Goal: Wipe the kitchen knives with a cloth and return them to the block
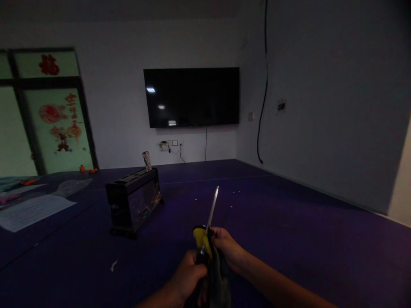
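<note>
A slim metal rod tool (212, 209) points up and away, with a shiny collar above its black handle. My left hand (189, 271) is closed round that handle. The rod passes against a yellow and black piece (201, 236), which looks like a cloth or glove. My right hand (229, 248) pinches this piece around the lower rod, and dark grey fabric (220, 278) hangs below between my hands. Whether the tool is a screwdriver or a sharpening steel I cannot tell. Ahead to the left stands a black slotted holder (120, 205) with a patterned handle (147, 161) rising from its far end.
The purple surface (257, 226) carries small white scraps (113, 265). On the left lie a printed sheet (35, 211), clear plastic (72, 187) and orange items (86, 169). A television (194, 97) hangs on the far wall; a black cable (265, 92) dangles along the right wall.
</note>
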`<state>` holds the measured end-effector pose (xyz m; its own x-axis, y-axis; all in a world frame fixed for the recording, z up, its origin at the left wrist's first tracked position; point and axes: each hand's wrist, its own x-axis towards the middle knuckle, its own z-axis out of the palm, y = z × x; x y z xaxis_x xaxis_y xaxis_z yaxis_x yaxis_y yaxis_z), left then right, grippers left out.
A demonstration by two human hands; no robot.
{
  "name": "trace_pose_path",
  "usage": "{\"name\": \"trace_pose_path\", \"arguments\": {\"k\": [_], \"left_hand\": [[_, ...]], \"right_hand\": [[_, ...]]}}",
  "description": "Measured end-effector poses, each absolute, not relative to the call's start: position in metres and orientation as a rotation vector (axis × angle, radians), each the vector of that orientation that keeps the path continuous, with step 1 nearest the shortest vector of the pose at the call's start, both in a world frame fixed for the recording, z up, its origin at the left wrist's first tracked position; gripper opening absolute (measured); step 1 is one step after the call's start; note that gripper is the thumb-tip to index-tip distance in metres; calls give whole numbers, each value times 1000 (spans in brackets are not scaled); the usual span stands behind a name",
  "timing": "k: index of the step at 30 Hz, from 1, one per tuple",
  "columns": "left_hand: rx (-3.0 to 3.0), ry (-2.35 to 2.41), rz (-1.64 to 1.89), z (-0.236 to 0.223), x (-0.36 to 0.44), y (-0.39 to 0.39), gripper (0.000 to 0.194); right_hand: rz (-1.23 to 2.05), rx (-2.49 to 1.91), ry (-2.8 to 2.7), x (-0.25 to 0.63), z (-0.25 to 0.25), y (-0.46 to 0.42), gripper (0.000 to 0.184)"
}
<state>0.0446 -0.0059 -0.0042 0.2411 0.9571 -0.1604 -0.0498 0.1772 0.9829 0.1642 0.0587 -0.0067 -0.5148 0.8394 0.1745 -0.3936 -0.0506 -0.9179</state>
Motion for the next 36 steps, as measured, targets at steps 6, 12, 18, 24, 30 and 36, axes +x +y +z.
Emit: {"name": "trace_pose_path", "arguments": {"k": [6,12,18,24,30,36], "left_hand": [[1166,1009,973,0,46,-8,22],[1201,1011,930,3,45,-7,24],[1130,1097,933,-1,43,-6,31],[1096,1123,925,-1,41,-4,37],[1073,1176,886,-3,41,-1,42],[1114,1108,918,-4,42,-3,29]], "right_hand": [[1722,-495,-1299,163,-2,56,19],[1748,-455,-1307,164,-5,58,15],[1763,-548,-1293,168,-10,62,10],[1822,-444,-1322,168,-2,58,19],[1811,-452,-1332,168,-3,58,15],[1745,-557,-1294,167,-6,59,19]]}}
